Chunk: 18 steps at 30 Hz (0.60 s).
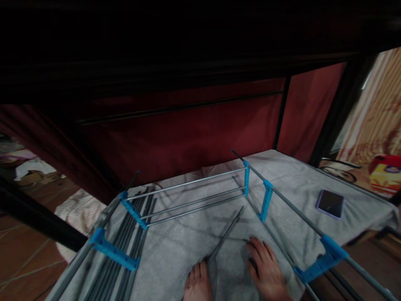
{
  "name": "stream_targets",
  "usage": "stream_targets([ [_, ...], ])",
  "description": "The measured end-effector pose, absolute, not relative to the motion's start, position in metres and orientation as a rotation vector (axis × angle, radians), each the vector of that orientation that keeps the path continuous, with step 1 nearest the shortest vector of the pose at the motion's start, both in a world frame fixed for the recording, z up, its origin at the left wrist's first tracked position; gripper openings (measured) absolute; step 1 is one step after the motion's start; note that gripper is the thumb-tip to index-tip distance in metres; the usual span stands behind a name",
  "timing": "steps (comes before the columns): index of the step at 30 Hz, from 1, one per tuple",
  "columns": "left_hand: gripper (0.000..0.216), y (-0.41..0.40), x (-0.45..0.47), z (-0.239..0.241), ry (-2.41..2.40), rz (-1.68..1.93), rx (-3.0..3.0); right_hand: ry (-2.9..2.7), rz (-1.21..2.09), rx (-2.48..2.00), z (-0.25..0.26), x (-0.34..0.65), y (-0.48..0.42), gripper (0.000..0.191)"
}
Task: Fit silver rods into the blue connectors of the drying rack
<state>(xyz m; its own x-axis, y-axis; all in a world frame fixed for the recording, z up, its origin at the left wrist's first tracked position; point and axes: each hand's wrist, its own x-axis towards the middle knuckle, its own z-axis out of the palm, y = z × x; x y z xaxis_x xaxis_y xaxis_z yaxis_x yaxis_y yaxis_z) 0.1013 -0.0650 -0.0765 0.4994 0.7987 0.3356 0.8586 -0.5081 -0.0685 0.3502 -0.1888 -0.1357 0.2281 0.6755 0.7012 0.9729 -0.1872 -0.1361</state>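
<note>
My left hand (197, 285) rests at the bottom edge on the grey cloth (181, 246), fingers stretched out flat, right beside the near end of a loose grey rod (226, 233). My right hand (266, 267) lies flat on the cloth with its fingers spread, and a small dark thing I cannot make out sits by its thumb. Around both hands stands a partly built rack of grey rods (188, 184) joined by blue plastic connectors (265, 200). Its right side rail (294, 209) runs just past my right hand.
A bundle of spare grey rods (125, 234) lies on the left of the cloth. A dark phone (330, 203) lies at the right. Red fabric walls (188, 138) and black frame posts (335, 108) close the back. A red and yellow box (385, 173) sits on the floor far right.
</note>
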Motion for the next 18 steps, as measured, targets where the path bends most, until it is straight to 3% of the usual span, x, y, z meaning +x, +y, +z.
stream_targets([
  [18,0.044,-0.061,0.099,-0.070,-1.279,-0.326,-2.545,-1.494,-0.444,-2.196,-0.129,0.344,-0.178,0.054],
])
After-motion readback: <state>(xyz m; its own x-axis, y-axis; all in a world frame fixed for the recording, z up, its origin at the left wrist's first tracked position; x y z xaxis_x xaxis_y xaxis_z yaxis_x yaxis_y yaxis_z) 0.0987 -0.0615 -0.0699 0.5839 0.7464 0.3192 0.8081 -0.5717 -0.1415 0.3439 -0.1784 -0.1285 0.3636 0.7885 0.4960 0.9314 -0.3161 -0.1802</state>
